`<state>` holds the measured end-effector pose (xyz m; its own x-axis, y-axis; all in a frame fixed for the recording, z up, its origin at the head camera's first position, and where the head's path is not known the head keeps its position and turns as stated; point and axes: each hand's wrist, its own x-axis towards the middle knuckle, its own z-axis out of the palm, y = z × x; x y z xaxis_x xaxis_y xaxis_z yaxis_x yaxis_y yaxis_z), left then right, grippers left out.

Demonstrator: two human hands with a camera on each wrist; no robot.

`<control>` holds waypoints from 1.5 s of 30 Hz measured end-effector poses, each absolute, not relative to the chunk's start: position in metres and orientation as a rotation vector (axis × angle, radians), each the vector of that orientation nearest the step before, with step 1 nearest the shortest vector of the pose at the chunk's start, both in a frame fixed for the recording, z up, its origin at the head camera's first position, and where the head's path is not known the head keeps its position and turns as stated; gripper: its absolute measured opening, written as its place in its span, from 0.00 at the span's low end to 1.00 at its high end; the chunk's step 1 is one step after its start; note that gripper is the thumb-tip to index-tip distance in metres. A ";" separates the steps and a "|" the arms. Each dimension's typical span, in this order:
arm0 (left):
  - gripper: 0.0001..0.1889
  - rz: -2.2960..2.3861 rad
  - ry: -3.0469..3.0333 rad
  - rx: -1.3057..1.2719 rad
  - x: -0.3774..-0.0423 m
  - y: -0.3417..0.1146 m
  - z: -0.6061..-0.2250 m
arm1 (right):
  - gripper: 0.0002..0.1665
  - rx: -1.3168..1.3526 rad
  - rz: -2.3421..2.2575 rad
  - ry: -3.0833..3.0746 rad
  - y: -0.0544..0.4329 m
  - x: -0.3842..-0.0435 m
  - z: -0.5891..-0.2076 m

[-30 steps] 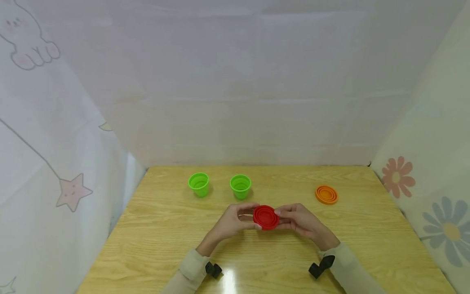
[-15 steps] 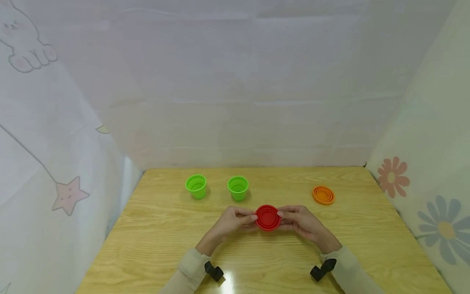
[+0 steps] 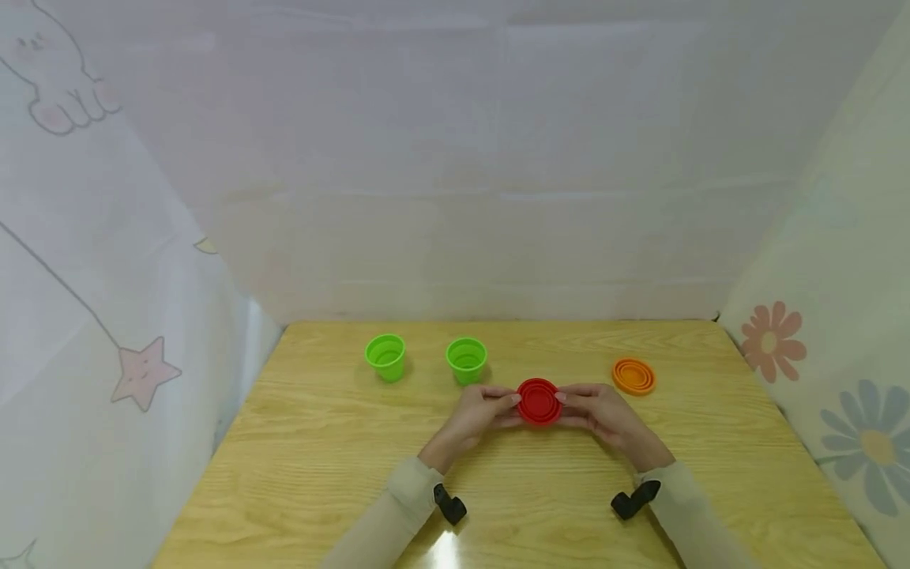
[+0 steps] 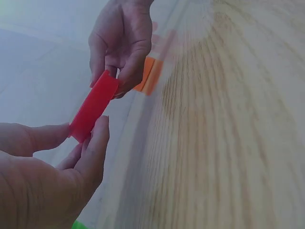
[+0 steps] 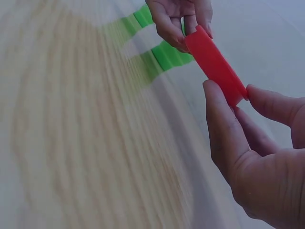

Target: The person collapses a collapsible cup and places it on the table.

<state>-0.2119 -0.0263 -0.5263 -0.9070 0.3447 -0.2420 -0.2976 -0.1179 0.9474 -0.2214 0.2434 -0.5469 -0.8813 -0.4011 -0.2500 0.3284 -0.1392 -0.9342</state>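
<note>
Both hands hold a red collapsible cup (image 3: 539, 401), folded flat into concentric rings, above the table. My left hand (image 3: 476, 417) pinches its left edge, thumb on the upper rim and fingers beneath. From the opposite side my right hand (image 3: 610, 415) pinches the right edge the same way. Seen from the side in the left wrist view, the red cup (image 4: 94, 106) is a thin tilted disc between the two hands. In the right wrist view the red cup (image 5: 215, 64) likewise spans from one hand to the other.
Two green collapsible cups, a left one (image 3: 386, 357) and a right one (image 3: 467, 360), stand expanded near the table's back. An orange collapsible cup (image 3: 633, 377) lies flat at the back right. Printed cloth (image 3: 455, 182) surrounds the wooden table (image 3: 298, 458) at the back and sides.
Both hands have carried the red cup slightly right and toward the table's back. The left thumb has moved up onto the cup's left rim. The green and orange cups stay put.
</note>
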 end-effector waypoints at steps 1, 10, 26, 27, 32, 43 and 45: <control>0.14 2.076 1.747 0.042 -0.213 -0.024 -0.526 | 0.25 -0.081 -2.060 1.672 0.246 -0.223 -0.547; 0.15 2.093 1.789 -0.040 -0.232 0.008 -0.532 | 0.31 0.005 -2.055 1.736 0.264 -0.237 -0.546; 0.11 1.988 1.977 -0.085 -0.270 0.019 -0.542 | 0.29 0.062 -2.036 1.892 0.262 -0.264 -0.554; 0.11 1.977 1.996 -0.076 -0.271 0.018 -0.543 | 0.28 0.066 -2.027 1.903 0.261 -0.265 -0.554; 0.11 1.900 2.127 -0.051 -0.271 0.019 -0.540 | 0.26 0.108 -1.966 1.983 0.257 -0.271 -0.555; 0.08 1.447 2.798 0.081 -0.279 0.033 -0.542 | 0.18 0.135 -1.763 2.241 0.249 -0.276 -0.548; 0.08 1.349 2.917 0.108 -0.279 0.034 -0.542 | 0.17 0.137 -1.732 2.251 0.248 -0.276 -0.547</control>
<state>-0.2793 0.0341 -0.5424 -0.9950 0.0296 0.0952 0.0917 0.6465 0.7574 -0.2764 0.2477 -0.5470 -0.9514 -0.1041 -0.2899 0.2535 0.2700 -0.9289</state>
